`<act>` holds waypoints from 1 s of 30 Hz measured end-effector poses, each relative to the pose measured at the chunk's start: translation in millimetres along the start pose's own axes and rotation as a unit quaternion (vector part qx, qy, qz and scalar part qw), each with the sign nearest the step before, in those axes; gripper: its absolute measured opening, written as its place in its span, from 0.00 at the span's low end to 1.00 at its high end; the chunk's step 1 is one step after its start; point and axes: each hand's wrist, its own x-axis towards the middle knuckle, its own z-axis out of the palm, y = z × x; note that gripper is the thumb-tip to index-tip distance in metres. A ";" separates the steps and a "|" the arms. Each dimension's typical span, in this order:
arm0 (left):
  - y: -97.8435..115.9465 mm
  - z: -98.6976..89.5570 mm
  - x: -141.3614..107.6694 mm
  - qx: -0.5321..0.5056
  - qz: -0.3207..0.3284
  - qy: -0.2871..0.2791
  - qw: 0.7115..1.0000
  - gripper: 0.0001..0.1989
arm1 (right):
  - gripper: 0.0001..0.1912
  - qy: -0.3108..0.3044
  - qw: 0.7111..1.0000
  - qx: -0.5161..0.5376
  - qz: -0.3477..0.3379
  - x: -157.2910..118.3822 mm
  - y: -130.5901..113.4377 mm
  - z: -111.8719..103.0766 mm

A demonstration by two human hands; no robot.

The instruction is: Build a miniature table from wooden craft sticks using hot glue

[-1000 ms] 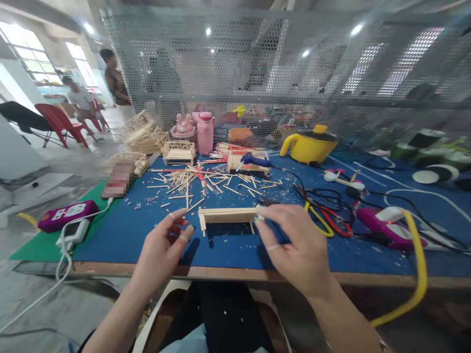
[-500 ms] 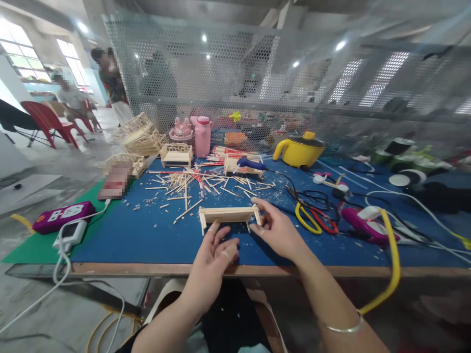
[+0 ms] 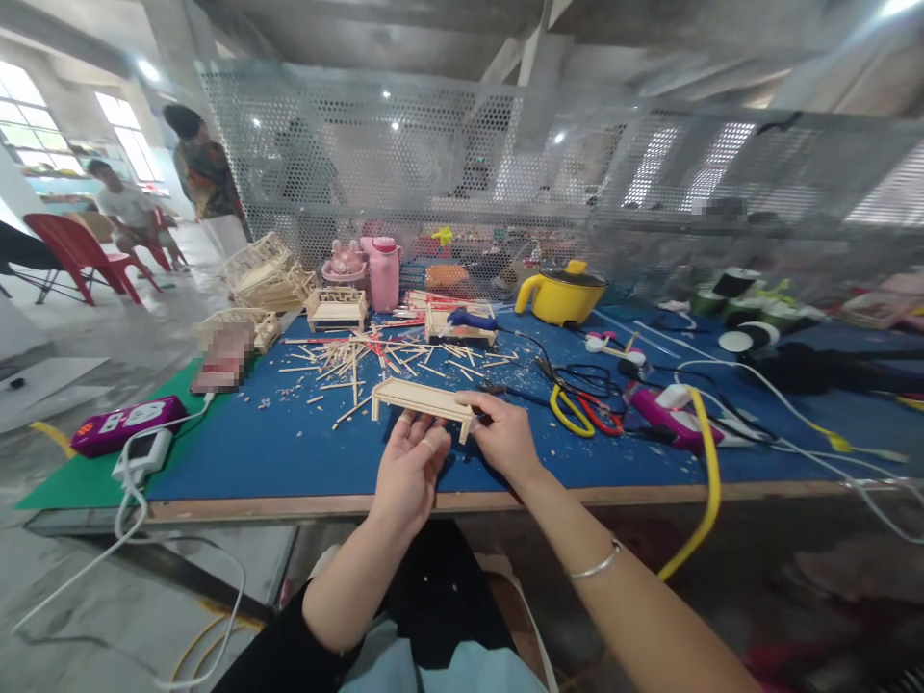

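Observation:
A small wooden stick-built bed [image 3: 423, 397] with short legs is tilted above the blue table mat, its left end higher. My right hand [image 3: 505, 435] pinches its right end, thumb and fingers at the corner by the leg. Under the front edge, my left hand [image 3: 410, 467] has its fingers curled up against the underside; their tips are partly hidden. Behind it lies a scattered pile of thin wooden sticks [image 3: 353, 361], some red. A blue glue gun [image 3: 469, 320] rests across another small wooden bed [image 3: 437, 332].
Yellow-and-red-handled pliers [image 3: 574, 414], cables and a purple power strip [image 3: 668, 419] lie right. A yellow pot [image 3: 567, 292] and pink thermos [image 3: 384, 274] stand at the back. More small wooden beds [image 3: 264, 274] are stacked left, near a phone [image 3: 223, 356] and purple box [image 3: 128, 425]. Two people are beyond.
The small bed has been lifted and turned so its flat top shows, tilting down to the right. My right hand has closed on its right end, and the view has shifted slightly right.

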 end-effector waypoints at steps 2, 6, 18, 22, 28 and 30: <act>-2.6 2.2 2.0 0.003 0.011 0.003 1.000 0.22 | 0.16 0.000 1.000 0.000 -0.009 1.0 1.0 2.4; -6.0 4.3 4.2 0.019 0.039 0.000 0.999 0.25 | 0.16 0.003 1.000 -0.008 -0.023 1.4 1.3 4.2; -5.1 8.4 7.7 0.024 0.058 0.052 0.997 0.25 | 0.15 -0.010 0.998 -0.027 -0.051 -0.3 -0.8 3.1; -6.5 6.6 10.1 0.019 0.062 0.061 0.996 0.25 | 0.15 -0.010 0.997 -0.043 -0.059 -0.8 -2.2 2.6; -7.2 4.1 12.4 0.015 0.062 0.058 0.996 0.24 | 0.15 -0.012 0.996 -0.047 -0.072 -2.0 -2.8 2.9; -7.3 3.9 12.6 0.014 0.064 0.059 0.996 0.24 | 0.15 -0.017 0.996 -0.049 -0.072 -2.3 -3.3 2.8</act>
